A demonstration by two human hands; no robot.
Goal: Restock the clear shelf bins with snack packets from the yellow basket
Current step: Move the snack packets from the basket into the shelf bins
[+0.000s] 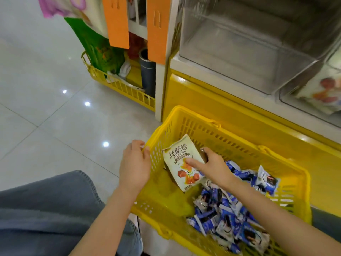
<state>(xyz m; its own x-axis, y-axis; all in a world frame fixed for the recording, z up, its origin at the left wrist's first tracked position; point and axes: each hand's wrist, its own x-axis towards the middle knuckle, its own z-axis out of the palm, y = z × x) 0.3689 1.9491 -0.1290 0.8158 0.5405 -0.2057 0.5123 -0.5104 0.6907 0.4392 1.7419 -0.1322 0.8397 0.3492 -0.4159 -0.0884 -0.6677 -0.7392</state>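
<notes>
- The right hand (212, 165) reached into the basket and grasped a cream-coloured foil snack packet printed with orange and red food pictures (180, 169), thumb pressed on its front and the other fingers behind it.
- The left hand (135, 163) was clenched over the left rim of the yellow slotted plastic basket (212, 133), fingers curled onto the edge.
- That packet stood tilted at the basket's near-left corner, between the two hands.
- A heap of small blue-and-white wrapped snack packets (227, 215) lay in the basket's right half, under the right forearm.
- The basket sat just beside the shelf's glossy yellow base (221, 108).
- Above it stood a clear plastic shelf bin (249, 52); a second clear bin (287, 100) to the right held pale packets (321, 89).
- A grey trouser leg (46, 209) showed at lower left over the pale tiled floor (46, 108).
</notes>
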